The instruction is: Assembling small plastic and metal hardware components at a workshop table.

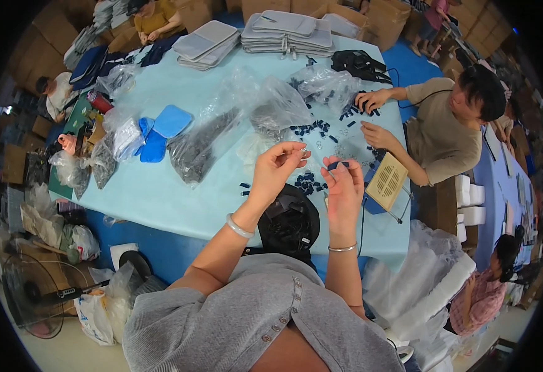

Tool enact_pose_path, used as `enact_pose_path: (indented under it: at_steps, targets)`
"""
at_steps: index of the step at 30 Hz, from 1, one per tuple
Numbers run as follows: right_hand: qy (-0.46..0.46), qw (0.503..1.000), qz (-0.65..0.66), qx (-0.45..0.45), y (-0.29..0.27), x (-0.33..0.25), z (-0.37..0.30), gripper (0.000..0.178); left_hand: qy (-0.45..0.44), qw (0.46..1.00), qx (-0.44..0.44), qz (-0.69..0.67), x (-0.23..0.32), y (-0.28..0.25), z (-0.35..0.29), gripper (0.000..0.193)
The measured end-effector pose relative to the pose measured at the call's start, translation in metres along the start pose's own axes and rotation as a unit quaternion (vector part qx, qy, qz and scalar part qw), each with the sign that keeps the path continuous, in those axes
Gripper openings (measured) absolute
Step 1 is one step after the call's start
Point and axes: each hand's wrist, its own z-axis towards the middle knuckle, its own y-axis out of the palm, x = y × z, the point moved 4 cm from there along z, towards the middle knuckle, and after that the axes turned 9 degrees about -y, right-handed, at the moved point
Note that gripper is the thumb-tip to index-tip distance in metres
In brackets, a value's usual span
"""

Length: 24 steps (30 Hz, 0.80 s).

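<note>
Left hand with fingers pinched on a small shiny piece, right hand with fingers clamped on a dark-blue tab, both above a light-blue tabletop, loose dark-blue pieces nearby

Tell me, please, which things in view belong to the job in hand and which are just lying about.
In the job:
dark blue tab, in the right hand
small shiny piece, in the left hand
loose dark blue tabs nearby

Apparently lying about:
bright blue flat pieces
stacked grey cases
electric fan
</note>
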Motion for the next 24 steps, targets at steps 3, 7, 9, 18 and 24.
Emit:
enact_pose_path:
  at_steps: [3,7,9,18,24]
  targets:
    - [0.003,1.0,0.019,-0.021,-0.003,0.0,-0.001,0.009,-0.022,0.999,-0.022,-0.022,0.0,-0.002,-0.001,0.017]
    - [0.004,0.999,0.007,-0.034,-0.008,-0.002,0.001,0.011,-0.058,0.995,-0.069,-0.03,-0.006,-0.004,-0.001,0.014]
    - [0.003,0.996,-0.067,-0.056,-0.011,-0.004,0.001,0.011,-0.071,0.993,-0.082,-0.046,-0.008,-0.004,-0.001,0.014]
    - [0.016,0.94,-0.322,-0.108,-0.009,-0.013,-0.006,0.017,-0.125,0.983,-0.096,-0.091,-0.011,0.001,-0.006,0.013]
    - [0.012,0.963,-0.253,-0.094,-0.006,-0.016,-0.008,0.02,-0.114,0.986,-0.093,-0.074,-0.01,0.002,-0.006,0.014]
